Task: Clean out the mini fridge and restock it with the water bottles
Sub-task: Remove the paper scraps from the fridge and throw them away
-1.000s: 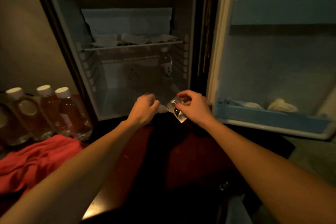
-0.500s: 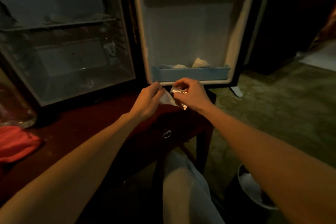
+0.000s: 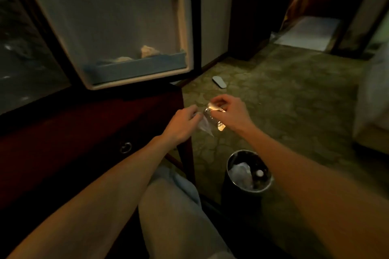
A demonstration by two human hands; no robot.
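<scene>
My right hand (image 3: 230,114) pinches a shiny foil wrapper (image 3: 214,119), and my left hand (image 3: 182,125) pinches a thin clear scrap (image 3: 204,127) hanging beside it. Both hands are out over the carpet, past the right edge of the dark red cabinet (image 3: 84,132). The mini fridge's open door (image 3: 117,25) fills the upper left; crumpled paper (image 3: 148,51) lies in its blue bottom shelf (image 3: 134,67). The fridge interior (image 3: 23,65) shows only as a blurred strip at far left. No water bottle is in view.
A round waste bin (image 3: 249,171) with paper and rubbish inside stands on the green carpet below my right forearm. A pale slipper (image 3: 219,82) lies on the floor near the door's corner. My knee (image 3: 179,212) is at the bottom centre. A doorway (image 3: 309,31) opens at the back right.
My view has swung right, away from the fridge interior and the bottles at left. Both hands carried the wrapper and scrap off the cabinet top to above the carpet near the bin.
</scene>
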